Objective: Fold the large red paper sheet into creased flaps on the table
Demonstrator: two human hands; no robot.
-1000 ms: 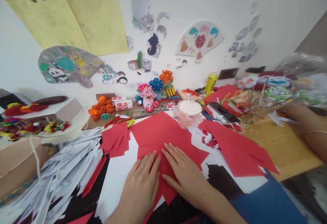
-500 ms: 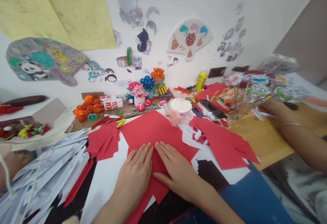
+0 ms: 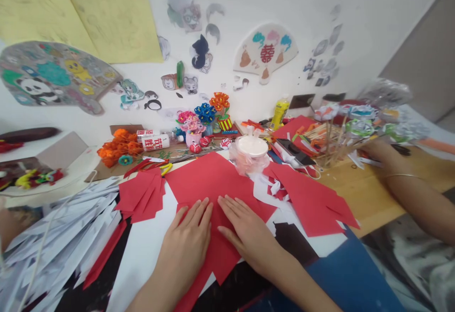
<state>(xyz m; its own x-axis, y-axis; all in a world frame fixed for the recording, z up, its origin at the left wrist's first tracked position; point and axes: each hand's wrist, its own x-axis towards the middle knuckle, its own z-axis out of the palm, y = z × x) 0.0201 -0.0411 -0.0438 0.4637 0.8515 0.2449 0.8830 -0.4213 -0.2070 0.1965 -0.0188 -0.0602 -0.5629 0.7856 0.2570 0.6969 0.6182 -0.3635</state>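
Observation:
Both my hands lie flat on a large sheet of red paper [image 3: 213, 181] in front of me. My left hand [image 3: 188, 243] presses its left part, fingers stretched out and close together. My right hand [image 3: 247, 234] rests beside it, fingers spread and pointing up-left, thumb along the fold. The fingertips of the two hands almost touch near the middle of the sheet. Neither hand holds anything.
A stack of red squares [image 3: 142, 196] lies left, white paper strips [image 3: 60, 241] farther left. A bagged white cup [image 3: 251, 153], more red sheets [image 3: 313, 198], glue bottles [image 3: 159, 142], paper flowers [image 3: 119, 148] and a stick holder [image 3: 329, 153] stand behind. Another person's arm [image 3: 415, 198] reaches in at right.
The camera has swung a little to the right and down. My hands stay flat on the red paper, with my left hand slid slightly downward along it.

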